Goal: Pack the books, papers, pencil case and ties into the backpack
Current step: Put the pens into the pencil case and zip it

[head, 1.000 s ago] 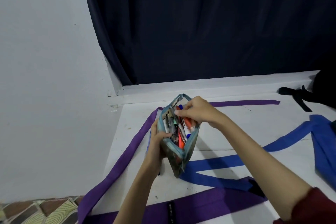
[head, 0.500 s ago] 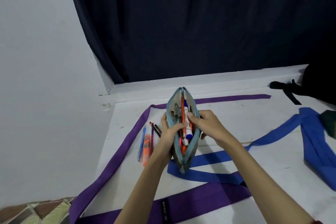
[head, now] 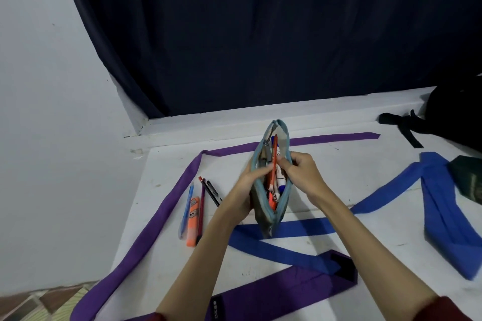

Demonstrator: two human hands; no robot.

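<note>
Fingers of the right hand pinch an orange pen that stands in the open pencil case. Left hand is curled round the case's left wall, thumb on the rim, holding the mouth apart.

Progress, as I read it: early.
- Case is still unzipped and upright on the table, mid-fill.
- Loose pens and an orange glue stick lie just left of the case, not yet in.
- Purple tie loops round the left and front of the table, blue tie crosses under the case and runs right. Neither folded nor packed.
- Backpack sits at the far right edge, mostly out of frame; can't tell what's in it.
- Dark green object by the blue tie, possibly a book. No papers visible.

Surface: white, scuffed tabletop against a white wall, with a dark curtain behind. Patterned floor shows bottom left.
</note>
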